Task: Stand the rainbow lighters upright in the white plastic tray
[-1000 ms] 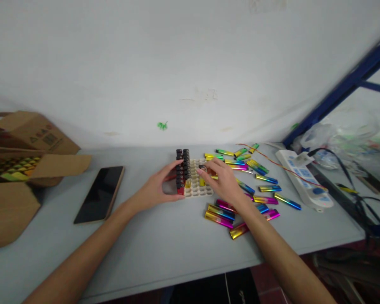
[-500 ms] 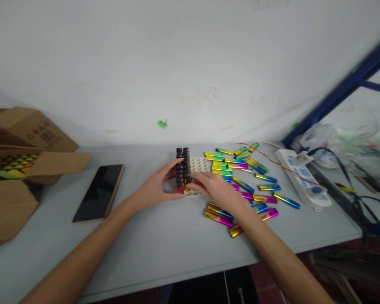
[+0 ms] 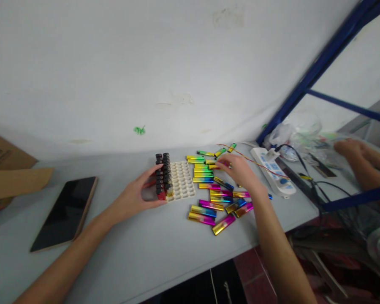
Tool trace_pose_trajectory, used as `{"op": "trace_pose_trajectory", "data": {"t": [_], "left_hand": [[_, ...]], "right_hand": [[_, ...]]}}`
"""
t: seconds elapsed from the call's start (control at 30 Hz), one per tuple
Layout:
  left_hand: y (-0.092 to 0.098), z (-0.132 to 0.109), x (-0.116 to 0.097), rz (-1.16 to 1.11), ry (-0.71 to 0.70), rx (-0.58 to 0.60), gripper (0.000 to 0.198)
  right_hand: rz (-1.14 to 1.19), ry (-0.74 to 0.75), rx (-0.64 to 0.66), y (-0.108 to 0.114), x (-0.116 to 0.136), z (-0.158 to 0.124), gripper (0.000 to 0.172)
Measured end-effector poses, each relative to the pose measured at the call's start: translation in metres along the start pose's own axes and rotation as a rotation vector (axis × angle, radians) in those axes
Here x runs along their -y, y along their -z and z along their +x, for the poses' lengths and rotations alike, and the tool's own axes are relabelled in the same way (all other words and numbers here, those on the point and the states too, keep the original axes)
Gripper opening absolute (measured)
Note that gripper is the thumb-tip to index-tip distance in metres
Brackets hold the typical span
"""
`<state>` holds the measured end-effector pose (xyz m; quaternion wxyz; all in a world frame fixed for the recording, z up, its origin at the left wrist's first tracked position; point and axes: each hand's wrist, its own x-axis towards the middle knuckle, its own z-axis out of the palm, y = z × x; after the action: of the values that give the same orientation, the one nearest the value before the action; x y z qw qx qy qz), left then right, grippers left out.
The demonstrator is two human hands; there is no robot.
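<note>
My left hand (image 3: 131,197) curls around the left end of a white tray (image 3: 182,179) with rows of holes, thumb at the near side and fingers at the far side. Black-topped lighters (image 3: 163,174) stand upright in the tray's left columns; a red body shows at the near corner and a yellowish one beside it. My right hand (image 3: 236,168) is over the pile to the right, fingertips closed on a shiny gold and purple lighter sleeve (image 3: 213,166). Around it lie several loose metallic sleeves (image 3: 221,193) in gold, green, blue and purple.
A phone (image 3: 65,213) and an open cardboard box (image 3: 17,183) are at the left. A white power strip (image 3: 272,171) with a red wire and black cables lies at the right, near a blue frame (image 3: 304,84). Another person's arm (image 3: 364,164) shows beyond it.
My right hand has left the tray and moved right to the loose sleeves. My left hand stays around the tray. The view has turned to the right, bringing another person's arm into sight.
</note>
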<state>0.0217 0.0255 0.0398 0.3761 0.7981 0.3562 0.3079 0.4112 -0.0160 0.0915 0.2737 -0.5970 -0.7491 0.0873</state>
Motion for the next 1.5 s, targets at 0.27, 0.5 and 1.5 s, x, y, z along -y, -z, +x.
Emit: {"op": "trace_pose_trajectory", "data": {"t": [0.27,0.5,1.5], "left_hand": [[-0.002,0.000,0.004,-0.005,-0.006,-0.006,0.109],[-0.001,0.000,0.004,-0.006,-0.018,-0.002,0.107],[-0.003,-0.003,-0.002,-0.045,-0.004,0.005,0.104]], "right_hand": [[-0.333,-0.089,0.093,-0.003,-0.057,-0.028,0.018],[-0.227,-0.016,0.053,-0.004,-0.049,-0.027,0.020],[0.722,-0.085,-0.003,-0.081,0.086,0.007,0.052]]}}
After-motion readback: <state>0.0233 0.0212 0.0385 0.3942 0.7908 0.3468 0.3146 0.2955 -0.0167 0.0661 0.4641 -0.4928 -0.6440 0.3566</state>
